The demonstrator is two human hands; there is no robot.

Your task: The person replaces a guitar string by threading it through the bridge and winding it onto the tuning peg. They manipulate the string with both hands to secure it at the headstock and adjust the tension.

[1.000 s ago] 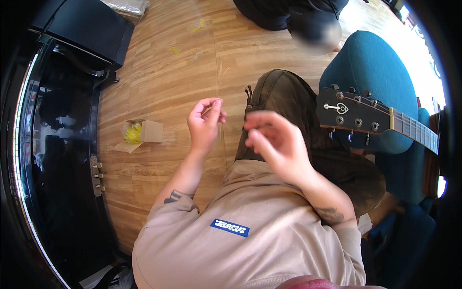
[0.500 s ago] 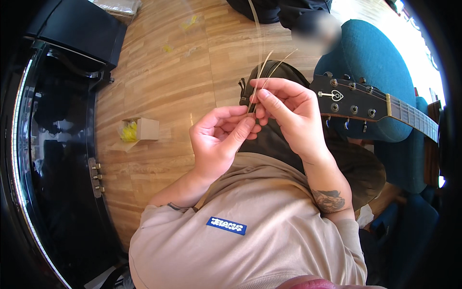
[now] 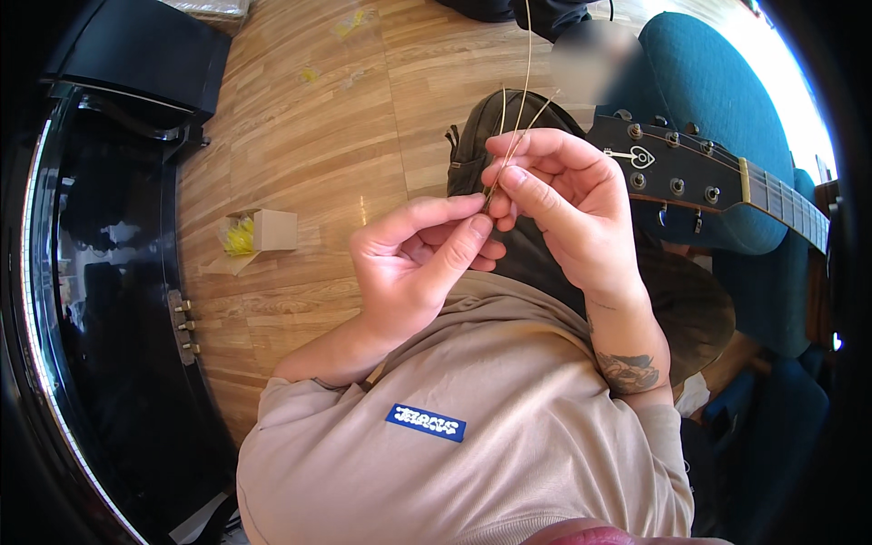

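Thin golden guitar strings (image 3: 530,59) rise in several strands from between my fingertips and spread apart above them. The thumb and forefinger of my left hand (image 3: 420,259) pinch their lower end. Close beside it, touching or nearly so, my right hand (image 3: 572,204) pinches the strands slightly higher up. Its curled fingers partly hide the strings. Just right of my right hand lies the black guitar headstock (image 3: 656,163) with its metal tuning pegs, leading to the fretted neck (image 3: 788,207).
A teal chair (image 3: 708,82) stands behind the headstock. On the wooden floor, a small open cardboard box (image 3: 275,231) holds yellow material. A glossy black piano (image 3: 118,272) fills the left side. A dark-clothed person (image 3: 554,14) is at the top edge.
Both hands have shifted slightly; the right one moved up and to the right. The strings' strands now fan out more widely. The grip is still a pinch with both hands.
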